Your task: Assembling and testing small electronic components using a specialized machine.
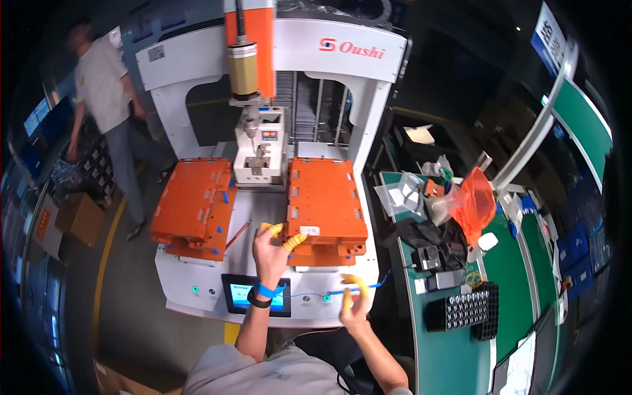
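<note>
Near the frame's centre, I observe the left hand (pixel 267 254) at the lower left edge of the orange fixture (pixel 324 194); I cannot tell whether it grips. Lower right of centre, the right hand (pixel 356 311) stands apart, fingers curled beside a blue cord (pixel 337 291), hold indeterminate.

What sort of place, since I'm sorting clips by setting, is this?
Probably a factory workshop or assembly area: a white gantry machine carries orange fixtures, and beside it stands a green workbench with black trays on it.
</note>
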`<state>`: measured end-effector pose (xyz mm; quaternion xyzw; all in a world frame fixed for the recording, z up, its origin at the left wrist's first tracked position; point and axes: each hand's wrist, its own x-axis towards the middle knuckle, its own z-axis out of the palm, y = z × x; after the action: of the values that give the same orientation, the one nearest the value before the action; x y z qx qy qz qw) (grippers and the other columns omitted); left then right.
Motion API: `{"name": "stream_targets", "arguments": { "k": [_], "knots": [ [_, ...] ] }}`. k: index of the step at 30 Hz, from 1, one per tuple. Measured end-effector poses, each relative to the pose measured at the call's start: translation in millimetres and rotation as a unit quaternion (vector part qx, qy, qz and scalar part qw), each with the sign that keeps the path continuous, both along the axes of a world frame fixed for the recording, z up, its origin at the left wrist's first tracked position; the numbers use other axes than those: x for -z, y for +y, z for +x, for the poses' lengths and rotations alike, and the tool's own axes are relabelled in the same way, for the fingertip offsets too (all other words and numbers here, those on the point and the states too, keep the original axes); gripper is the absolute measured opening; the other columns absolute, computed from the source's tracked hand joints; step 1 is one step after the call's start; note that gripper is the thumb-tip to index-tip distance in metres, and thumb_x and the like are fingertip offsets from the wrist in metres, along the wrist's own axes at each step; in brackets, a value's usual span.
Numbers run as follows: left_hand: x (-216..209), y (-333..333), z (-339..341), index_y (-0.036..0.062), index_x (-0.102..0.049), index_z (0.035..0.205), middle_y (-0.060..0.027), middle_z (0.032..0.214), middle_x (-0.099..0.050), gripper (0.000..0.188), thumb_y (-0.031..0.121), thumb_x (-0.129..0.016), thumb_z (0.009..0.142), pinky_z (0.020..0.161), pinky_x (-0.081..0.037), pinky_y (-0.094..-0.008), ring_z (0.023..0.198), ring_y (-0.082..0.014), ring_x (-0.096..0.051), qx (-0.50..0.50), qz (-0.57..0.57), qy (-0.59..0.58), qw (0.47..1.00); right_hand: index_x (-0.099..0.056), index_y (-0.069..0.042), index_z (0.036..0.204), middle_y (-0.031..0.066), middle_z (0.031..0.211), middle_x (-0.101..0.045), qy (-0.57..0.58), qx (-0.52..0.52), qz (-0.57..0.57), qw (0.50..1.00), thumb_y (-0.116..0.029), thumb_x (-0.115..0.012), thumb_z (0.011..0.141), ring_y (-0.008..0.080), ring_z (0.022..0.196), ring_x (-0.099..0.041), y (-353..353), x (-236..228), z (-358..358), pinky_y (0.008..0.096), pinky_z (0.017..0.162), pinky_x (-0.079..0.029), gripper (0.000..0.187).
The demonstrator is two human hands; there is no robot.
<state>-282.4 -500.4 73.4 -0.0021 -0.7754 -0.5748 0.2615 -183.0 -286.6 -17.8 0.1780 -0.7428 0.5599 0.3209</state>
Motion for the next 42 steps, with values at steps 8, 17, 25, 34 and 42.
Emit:
{"name": "stream_targets", "arguments": {
  "k": [8, 17, 25, 34, 42],
  "knots": [
    [43.6, -2.5, 0.5, 0.0003, -0.065, 0.125, -0.009, 0.104, -0.058, 0.069, 0.035, -0.094, 0.073, 0.082, -0.046, -0.0363, 0.095, -0.0234, -0.054, -0.023, 0.03, -0.053, 0.998, -0.03, 0.004, 0.155, 0.0247, 0.163, -0.026, -0.197, -0.053, 0.36, 0.911, -0.017, -0.072, 0.088, 0.0391, 0.155, -0.019, -0.7, 57.5, 53.0, 0.0591, 0.123, -0.019, 0.082],
    [65.4, 20.2, 10.9, -0.0004, -0.047, 0.143, -0.0106, 0.112, -0.055, 0.071, 0.037, -0.079, 0.092, 0.082, -0.047, -0.0358, 0.094, -0.0199, -0.052, -0.027, 0.111, -0.013, 0.993, -0.045, 0.006, 0.146, 0.0235, 0.157, -0.039, -0.147, 0.013, 0.491, 0.859, -0.025, -0.073, 0.083, 0.0378, 0.155, -0.023, 2.9, 95.5, 81.9, 0.0666, 0.119, -0.021, 0.075],
    [88.0, -12.4, 10.7, 0.0025, -0.051, 0.144, -0.0077, 0.127, -0.06, 0.05, 0.03, -0.064, 0.104, 0.089, -0.045, -0.03, 0.104, -0.0161, -0.056, -0.048, 0.167, 0.065, 0.983, -0.047, 0.006, 0.144, 0.0252, 0.153, -0.043, -0.12, 0.049, 0.487, 0.864, -0.021, -0.065, 0.09, 0.0405, 0.152, -0.027, -6.9, 109.4, 89.9, 0.0622, 0.12, -0.024, 0.063],
    [90.1, -92.2, 32.6, 0.0076, -0.069, 0.127, 0.0028, 0.095, -0.066, 0.035, 0.024, -0.048, 0.105, 0.058, -0.031, -0.0187, 0.066, -0.0021, -0.041, -0.125, 0.332, 0.076, 0.932, -0.042, -0.006, 0.152, 0.0259, 0.148, -0.046, -0.104, 0.048, 0.462, 0.88, -0.014, -0.065, 0.085, 0.039, 0.147, -0.036, -6.5, 90.2, 85.2, 0.0609, 0.12, -0.025, 0.071],
    [78.2, -151.4, 37.5, 0.0034, -0.066, 0.121, 0.0046, 0.08, -0.052, 0.036, 0.019, -0.046, 0.096, 0.052, -0.024, -0.023, 0.061, -0.0061, -0.034, -0.23, 0.393, 0.117, 0.883, -0.059, -0.003, 0.098, 0.0146, 0.094, -0.056, -0.093, 0.028, 0.425, 0.9, -0.01, -0.07, 0.079, 0.0343, 0.1, -0.06, 12.5, 80.1, 59.3, 0.0558, 0.12, -0.029, 0.022]
  ]
}}
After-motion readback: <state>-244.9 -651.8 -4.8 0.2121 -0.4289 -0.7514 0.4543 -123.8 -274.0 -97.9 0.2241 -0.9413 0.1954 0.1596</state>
